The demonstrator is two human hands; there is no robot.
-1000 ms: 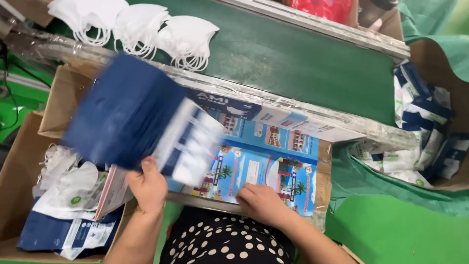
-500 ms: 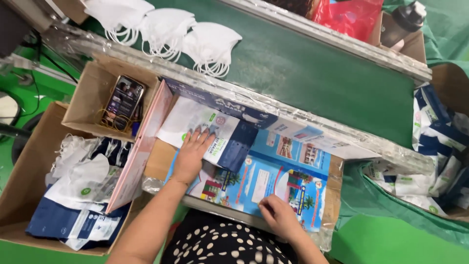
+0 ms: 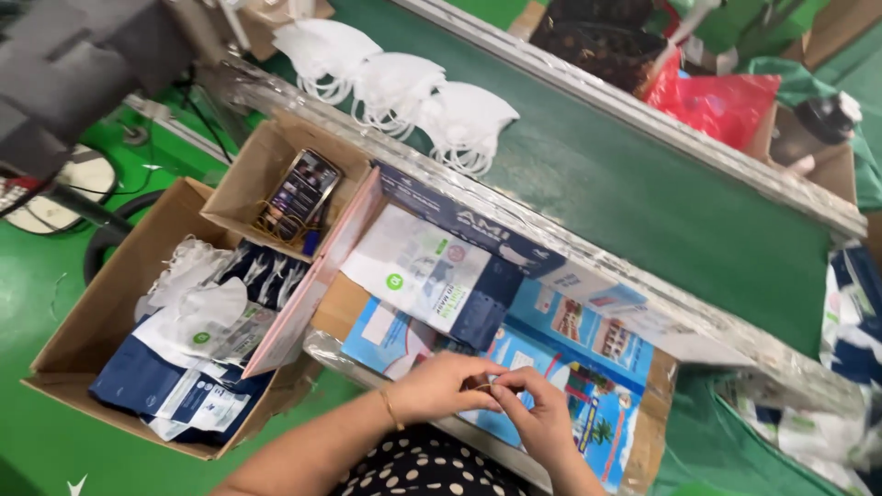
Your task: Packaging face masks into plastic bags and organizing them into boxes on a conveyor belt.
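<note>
- Large cardboard box [image 3: 87, 331], at 8 o'clock: open-topped, on the green floor; holds loose white masks [image 3: 207, 308] above dark blue flat pouches [image 3: 175, 395].
- Small cardboard tray [image 3: 253, 179], at 10 o'clock: just above the large box; holds a phone [image 3: 301, 193] lying tilted, screen up.
- Pink card sheet [image 3: 317, 280]: leaning between the boxes and the worktop, tilted.
- Three white folded masks [image 3: 395, 92], at 12 o'clock: in an overlapping row on the green conveyor belt [image 3: 643, 202], ear loops hanging toward the near rail.
- Dark blue and white pouch [image 3: 441, 285], centre: flat on the worktop [image 3: 588, 367], tilted, just above both hands and clear of them.
- Left hand [image 3: 436, 386], at 6 o'clock: bracelet at the wrist; grip pinched nearly closed, fingertips meeting those of the other hand on a small item [image 3: 485, 384] too small to identify.
- Right hand [image 3: 542, 418], just right of the left: grip likewise pinched on the same small item, fingers curled; both hands over the near edge of the worktop, above the blue picture-printed covering.
- Red bag [image 3: 726, 101], at 1 o'clock: beyond the far rail of the belt.
- Heap of blue and white packaging [image 3: 850, 312], at 3 o'clock: at the right edge, well apart from the hands.
</note>
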